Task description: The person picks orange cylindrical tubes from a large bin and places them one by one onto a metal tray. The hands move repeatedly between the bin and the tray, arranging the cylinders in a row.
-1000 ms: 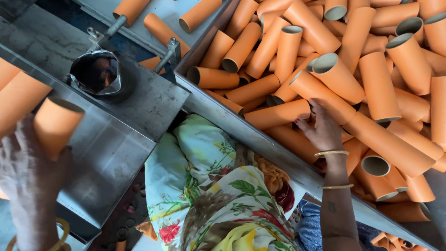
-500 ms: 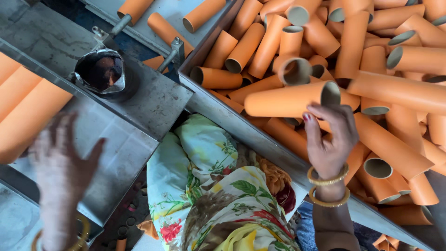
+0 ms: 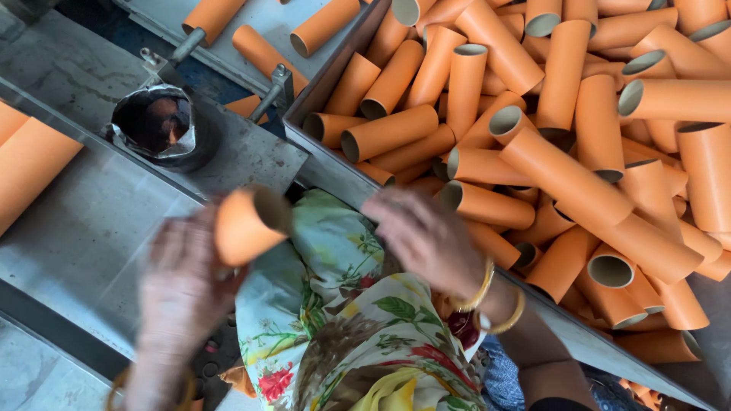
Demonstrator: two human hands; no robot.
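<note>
My left hand [image 3: 179, 285], blurred with motion, is closed around a short orange tube [image 3: 247, 224] whose open end points to the right. It hovers over the metal table [image 3: 84, 228], just left of my floral-clothed lap [image 3: 343, 320]. My right hand [image 3: 426, 236] is palm down with its fingers stretched to the left and nothing in it. It sits over the near rim of the bin [image 3: 335, 68], close to the tube. Two gold bangles [image 3: 495, 301] circle the right wrist.
The bin on the right is heaped with several orange tubes [image 3: 563, 175] lying at all angles. A foil-lined cup [image 3: 156, 122] with dark contents stands on the table. Larger orange tubes [image 3: 30, 164] lie at the left edge, and more tubes [image 3: 263, 53] rest on a tray behind.
My right hand held a long tube above the bin; now it is empty and has moved left and down. My left hand, open before, now grips a tube near my lap.
</note>
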